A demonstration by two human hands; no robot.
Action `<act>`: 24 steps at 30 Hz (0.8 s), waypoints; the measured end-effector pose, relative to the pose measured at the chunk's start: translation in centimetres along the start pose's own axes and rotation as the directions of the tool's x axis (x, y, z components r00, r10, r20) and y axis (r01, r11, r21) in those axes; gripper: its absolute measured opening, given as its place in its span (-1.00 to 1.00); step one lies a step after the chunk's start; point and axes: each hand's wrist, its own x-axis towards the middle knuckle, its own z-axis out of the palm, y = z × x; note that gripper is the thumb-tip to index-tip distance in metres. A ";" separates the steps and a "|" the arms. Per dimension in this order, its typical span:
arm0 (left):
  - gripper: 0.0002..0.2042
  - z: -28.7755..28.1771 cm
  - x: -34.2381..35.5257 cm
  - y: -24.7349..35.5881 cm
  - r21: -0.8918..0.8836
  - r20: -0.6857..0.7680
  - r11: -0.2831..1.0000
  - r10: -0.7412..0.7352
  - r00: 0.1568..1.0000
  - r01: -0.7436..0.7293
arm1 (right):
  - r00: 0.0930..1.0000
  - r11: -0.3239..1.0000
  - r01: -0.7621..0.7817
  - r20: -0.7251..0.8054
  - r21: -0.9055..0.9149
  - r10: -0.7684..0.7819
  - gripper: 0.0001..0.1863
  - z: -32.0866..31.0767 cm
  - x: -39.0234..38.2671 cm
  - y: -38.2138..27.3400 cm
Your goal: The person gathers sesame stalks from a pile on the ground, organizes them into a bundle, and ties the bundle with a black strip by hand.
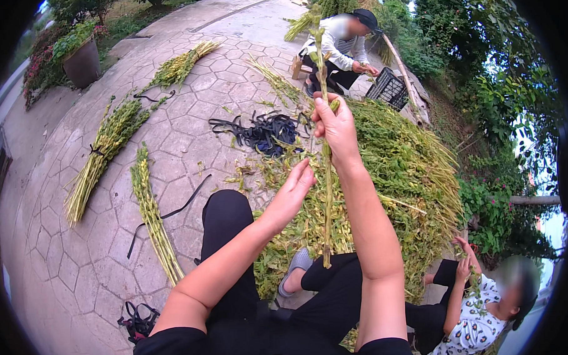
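My right hand (338, 130) is closed round a long, straight plant stalk (327, 207) with green pods on its upper part. The stalk stands nearly upright above my lap, its cut lower end hanging bare. To its left, my left hand (289, 193) has its fingers stretched out, the tips close to the stalk; it holds nothing that I can see. Beneath and beyond both hands spreads a large heap of leafy, yellow-green stalks (402, 148). A tangle of dark strips (267, 133) lies beyond my left hand on the paving.
Tied stalk bundles (105, 152) and a loose bunch (148, 207) on a strip lie at left. One person (342, 44) sits at the far side by a black crate (388, 88); another (479, 308) handles plants at lower right. A large flowerpot (81, 62) stands far left.
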 end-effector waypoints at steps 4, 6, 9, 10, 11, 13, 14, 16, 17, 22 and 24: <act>-0.42 0.4 -5.8 1.4 -0.237 0.297 0.967 -0.017 0.955 0.091 | 0.988 0.976 0.147 -0.063 0.159 -0.139 -0.75 4.2 3.2 -4.6; -0.62 0.4 -7.4 2.8 -0.321 0.158 0.947 0.071 0.985 -0.017 | 0.982 0.960 0.189 -0.033 0.209 -0.186 -0.72 5.2 3.7 -6.2; -0.79 -2.2 -9.0 4.6 -0.199 -0.113 0.948 0.229 0.967 -0.248 | 0.968 0.976 0.134 0.189 0.170 -0.166 -0.57 5.2 4.1 -6.4; -0.79 -3.8 -9.1 4.0 -0.071 -0.183 0.946 0.301 0.936 -0.318 | 0.978 0.988 0.098 0.174 0.117 -0.117 -0.53 6.2 3.0 -7.0; -0.79 -5.8 -9.5 3.5 0.068 -0.228 0.925 0.378 0.897 -0.373 | 0.984 0.995 0.075 0.155 0.059 -0.083 -0.50 7.3 1.4 -7.4; -0.77 -10.0 -12.5 3.5 0.125 -0.325 0.961 0.275 0.905 -0.248 | 0.980 0.976 0.109 0.185 -0.187 -0.074 -0.47 8.4 -2.2 -7.7; -0.76 -12.1 -13.7 2.8 0.221 -0.383 0.944 0.314 0.869 -0.244 | 0.984 0.980 0.057 0.177 -0.191 -0.023 -0.51 7.6 -3.4 -7.3; -0.74 -15.9 -16.6 0.7 0.354 -0.506 0.919 0.343 0.792 -0.172 | 0.984 0.985 -0.053 0.162 -0.166 0.080 -0.57 4.2 -4.6 -4.7; -0.74 -17.7 -18.5 -0.3 0.388 -0.575 0.914 0.338 0.745 -0.115 | 0.978 0.985 -0.108 0.163 -0.137 0.130 -0.59 2.4 -5.0 -3.1; -0.75 -25.2 -28.0 -8.9 0.529 -0.776 0.831 0.391 0.494 0.173 | 0.957 0.957 -0.288 0.038 0.021 0.288 -0.63 -2.7 -8.6 4.6; -0.74 -26.3 -30.9 -11.6 0.491 -0.833 0.826 0.352 0.427 0.277 | 0.939 0.938 -0.343 0.004 0.042 0.344 -0.61 -4.3 -10.0 6.5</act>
